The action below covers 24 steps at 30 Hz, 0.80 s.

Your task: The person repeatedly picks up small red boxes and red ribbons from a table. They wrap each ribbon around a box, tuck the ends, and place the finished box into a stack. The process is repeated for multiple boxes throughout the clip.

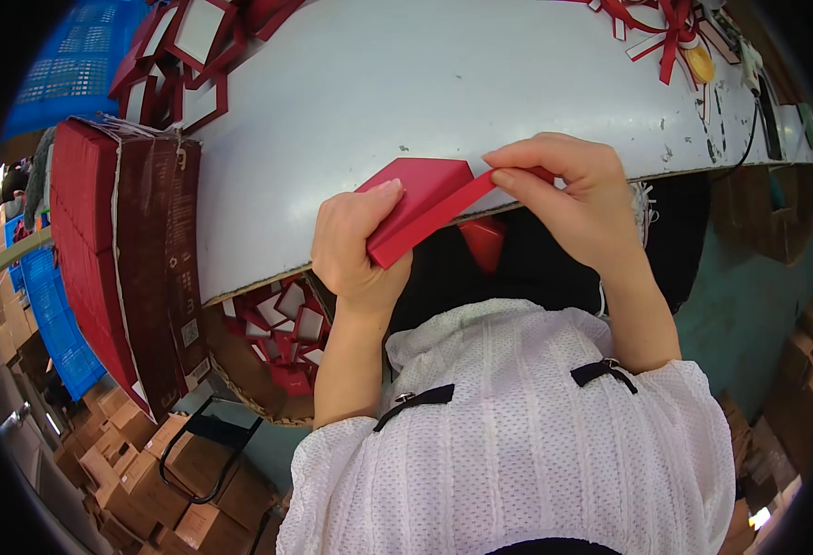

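My left hand point(353, 242) grips a flat red box point(416, 190) at its left end, with the thumb on top. The box is held tilted over the near edge of the white table. A red strip point(477, 193), perhaps ribbon or tape, runs along the box's near side and stretches off past its right corner. Between thumb and forefinger, my right hand point(580, 196) pinches this strip, and a bit of it shows inside the curled fingers. The underside of the box is hidden.
Red box parts with white insides point(205, 32) are piled at the table's far left. Red ribbons point(670, 37) lie at the far right. A large carton packed with red boxes point(87, 213) stands left. Below the table edge, another carton point(286, 324) holds several small red-and-white pieces.
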Each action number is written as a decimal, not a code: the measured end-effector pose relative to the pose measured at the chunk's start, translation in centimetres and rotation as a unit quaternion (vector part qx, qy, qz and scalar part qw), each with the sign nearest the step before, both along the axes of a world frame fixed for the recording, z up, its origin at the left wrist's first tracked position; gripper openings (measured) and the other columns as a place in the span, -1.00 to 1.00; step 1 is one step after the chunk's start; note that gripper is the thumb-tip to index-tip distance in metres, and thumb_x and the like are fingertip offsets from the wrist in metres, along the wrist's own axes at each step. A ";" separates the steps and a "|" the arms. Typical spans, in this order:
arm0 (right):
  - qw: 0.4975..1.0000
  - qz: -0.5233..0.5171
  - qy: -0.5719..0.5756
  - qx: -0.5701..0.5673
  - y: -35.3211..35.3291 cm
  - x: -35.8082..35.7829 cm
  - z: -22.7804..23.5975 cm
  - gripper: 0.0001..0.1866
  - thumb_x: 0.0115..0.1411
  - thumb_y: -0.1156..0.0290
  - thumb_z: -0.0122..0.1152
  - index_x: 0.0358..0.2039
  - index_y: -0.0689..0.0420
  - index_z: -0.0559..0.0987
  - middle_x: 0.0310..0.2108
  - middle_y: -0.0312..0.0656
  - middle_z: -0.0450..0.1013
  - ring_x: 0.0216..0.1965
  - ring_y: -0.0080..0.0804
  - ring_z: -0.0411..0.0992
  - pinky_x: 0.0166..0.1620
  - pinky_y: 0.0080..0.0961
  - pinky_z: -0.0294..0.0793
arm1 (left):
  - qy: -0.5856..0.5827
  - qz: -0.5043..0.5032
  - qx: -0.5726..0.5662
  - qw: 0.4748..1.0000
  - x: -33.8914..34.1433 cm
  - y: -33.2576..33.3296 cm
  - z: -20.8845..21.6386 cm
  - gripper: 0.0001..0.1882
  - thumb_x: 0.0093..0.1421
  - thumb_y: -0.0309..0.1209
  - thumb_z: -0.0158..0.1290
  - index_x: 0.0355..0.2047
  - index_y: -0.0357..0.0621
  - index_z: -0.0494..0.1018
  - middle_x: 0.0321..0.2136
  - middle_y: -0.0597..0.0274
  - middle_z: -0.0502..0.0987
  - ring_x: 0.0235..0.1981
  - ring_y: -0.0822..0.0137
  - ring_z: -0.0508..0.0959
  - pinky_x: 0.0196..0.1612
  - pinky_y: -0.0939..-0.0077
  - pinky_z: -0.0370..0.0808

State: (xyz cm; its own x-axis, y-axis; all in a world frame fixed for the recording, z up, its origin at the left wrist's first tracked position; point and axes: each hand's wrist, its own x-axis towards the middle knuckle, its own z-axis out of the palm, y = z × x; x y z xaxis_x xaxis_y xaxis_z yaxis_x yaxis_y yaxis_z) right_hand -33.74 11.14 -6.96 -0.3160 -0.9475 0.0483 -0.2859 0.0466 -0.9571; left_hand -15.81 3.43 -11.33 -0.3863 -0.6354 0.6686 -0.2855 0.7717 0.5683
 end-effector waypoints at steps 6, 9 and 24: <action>0.999 0.008 -0.013 0.033 -1.1 0.7 -0.7 -0.89 -0.05 0.61 0.14 -0.44 0.26 0.55 -0.56 -0.26 0.44 -0.53 -0.64 0.33 -0.44 -0.72 0.31 | 0.043 -0.011 0.012 0.999 0.1 0.0 -0.3 -0.70 -0.30 -0.78 0.08 -0.46 -0.33 0.44 -0.62 0.18 0.46 -0.60 0.37 0.41 -0.48 0.63 0.34; 0.998 0.025 -0.017 0.057 -1.4 0.7 -0.7 -0.89 -0.04 0.61 0.13 -0.44 0.27 0.55 -0.55 -0.25 0.45 -0.51 -0.63 0.36 -0.42 -0.72 0.33 | 0.049 -0.012 0.021 0.998 0.2 0.0 -0.2 -0.71 -0.29 -0.77 0.07 -0.46 -0.33 0.44 -0.61 0.17 0.47 -0.59 0.36 0.40 -0.47 0.61 0.34; 0.975 -0.019 -0.206 0.084 -2.6 2.8 -1.8 -0.90 -0.03 0.58 0.15 -0.43 0.29 0.52 -0.54 -0.28 0.46 -0.49 -0.70 0.37 -0.41 -0.79 0.36 | -0.071 0.186 -0.101 0.975 0.0 -1.8 2.2 -0.61 -0.11 -0.53 0.08 -0.19 -0.23 0.34 -0.23 0.09 0.43 -0.14 0.20 0.40 0.01 0.30 0.13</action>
State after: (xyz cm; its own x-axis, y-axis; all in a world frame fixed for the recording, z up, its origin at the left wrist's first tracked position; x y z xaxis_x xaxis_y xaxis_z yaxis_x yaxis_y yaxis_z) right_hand -30.93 8.59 -8.75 -0.3103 -0.9186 -0.2446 0.1260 0.2153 -0.9684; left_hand -15.81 1.68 -9.11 -0.2516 -0.6101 0.7513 -0.6317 0.6916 0.3502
